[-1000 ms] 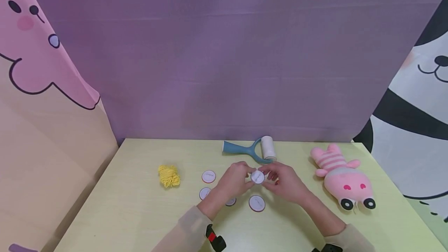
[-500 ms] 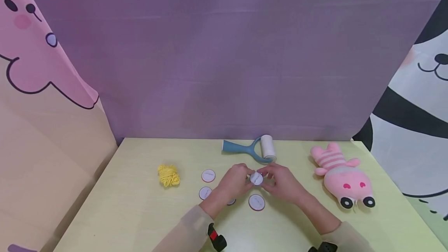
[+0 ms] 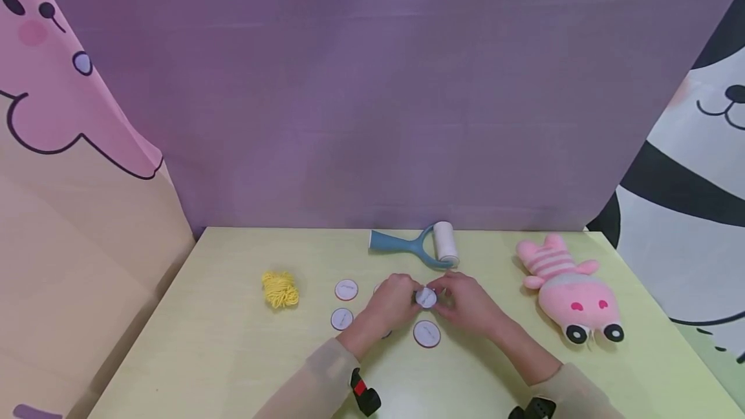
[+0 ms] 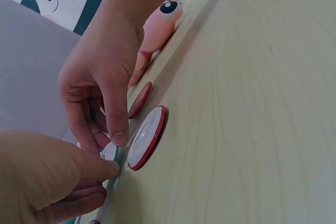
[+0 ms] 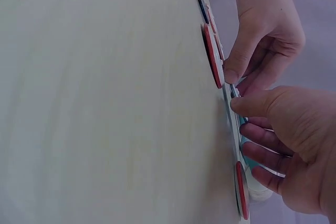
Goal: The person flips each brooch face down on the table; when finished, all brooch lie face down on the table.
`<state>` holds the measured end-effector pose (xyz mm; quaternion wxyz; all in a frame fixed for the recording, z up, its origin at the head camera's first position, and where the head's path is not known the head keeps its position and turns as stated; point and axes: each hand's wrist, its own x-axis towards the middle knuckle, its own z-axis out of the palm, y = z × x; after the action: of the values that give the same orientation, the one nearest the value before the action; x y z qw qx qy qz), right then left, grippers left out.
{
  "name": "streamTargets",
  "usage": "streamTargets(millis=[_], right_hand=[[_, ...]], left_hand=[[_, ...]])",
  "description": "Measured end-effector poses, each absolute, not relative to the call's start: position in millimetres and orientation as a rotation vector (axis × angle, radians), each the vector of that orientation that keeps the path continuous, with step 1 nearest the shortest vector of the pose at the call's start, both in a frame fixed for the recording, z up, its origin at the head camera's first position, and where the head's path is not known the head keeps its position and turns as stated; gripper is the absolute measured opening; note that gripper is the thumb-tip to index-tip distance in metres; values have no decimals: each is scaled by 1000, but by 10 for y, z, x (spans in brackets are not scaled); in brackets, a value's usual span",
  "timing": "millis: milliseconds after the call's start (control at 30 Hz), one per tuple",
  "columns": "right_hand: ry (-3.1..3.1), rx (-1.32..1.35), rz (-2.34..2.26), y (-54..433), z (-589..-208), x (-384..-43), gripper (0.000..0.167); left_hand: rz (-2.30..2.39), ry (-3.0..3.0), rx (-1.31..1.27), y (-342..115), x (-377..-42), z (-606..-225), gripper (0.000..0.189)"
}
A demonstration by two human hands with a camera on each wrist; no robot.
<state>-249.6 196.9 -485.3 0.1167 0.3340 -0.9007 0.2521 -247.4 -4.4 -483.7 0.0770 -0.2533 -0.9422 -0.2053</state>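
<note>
Both hands pinch a small round disc [image 3: 426, 297] with a white printed face, one hand at each side. My left hand [image 3: 393, 302] has thumb and finger on its left edge, and my right hand [image 3: 470, 302] grips the right edge. The left wrist view shows the disc [image 4: 109, 151] between the thumbs and fingers, close to the table. Just nearer lies a larger red-rimmed disc [image 3: 427, 334]. Another red-rimmed disc [image 5: 242, 190] lies by my right hand's fingers in the right wrist view. Parts of other discs are hidden beneath my left hand.
Two more discs, an upper one [image 3: 346, 290] and a lower one [image 3: 341, 319], lie left of the hands. Yellow yarn [image 3: 280, 290] is farther left. A blue-handled lint roller [image 3: 401, 244] lies behind, and a pink plush toy [image 3: 576, 296] at right on the table [image 3: 221, 354].
The hands stay on the same disc, with only slight shifts. The right forearm has moved a little left. The whole view has drifted slightly upward.
</note>
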Motion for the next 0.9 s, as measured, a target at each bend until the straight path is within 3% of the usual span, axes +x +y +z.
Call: streamTargets(millis=[900], right_hand=[[-2688,905,750,1961,-4822,-2461,29]], left_hand=[[-601,-2871,-743,5,-2475,-4833,7]])
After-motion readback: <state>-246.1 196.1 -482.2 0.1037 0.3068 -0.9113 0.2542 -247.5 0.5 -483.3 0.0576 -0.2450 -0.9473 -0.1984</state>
